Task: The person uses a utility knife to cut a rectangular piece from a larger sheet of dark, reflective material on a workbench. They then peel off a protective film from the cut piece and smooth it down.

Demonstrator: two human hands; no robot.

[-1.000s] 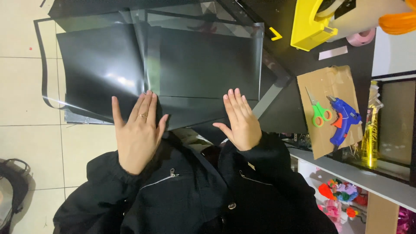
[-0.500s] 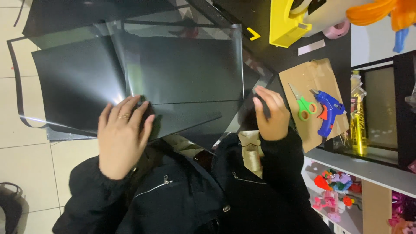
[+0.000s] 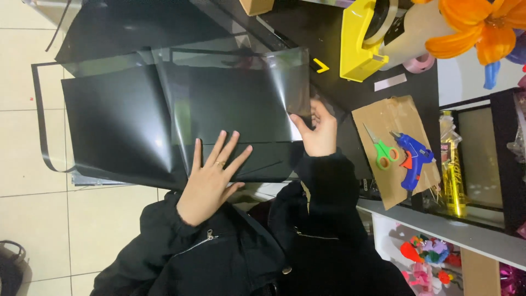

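The left hand (image 3: 211,183) lies open, fingers spread, pinning the glossy black plastic sheet (image 3: 230,104) flat; the right hand (image 3: 316,130) pinches its right edge, steadying it.

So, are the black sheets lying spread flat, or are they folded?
Mostly spread. The black sheets lie flat under the left hand, fingers splayed; the right hand lifts one edge slightly.

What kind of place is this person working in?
It looks like a craft or flower-wrapping workbench, perhaps in a gift shop. Signs: the blue glue gun and green-handled scissors on cardboard, a yellow tape dispenser, an orange flower, and black sheets under the hands.
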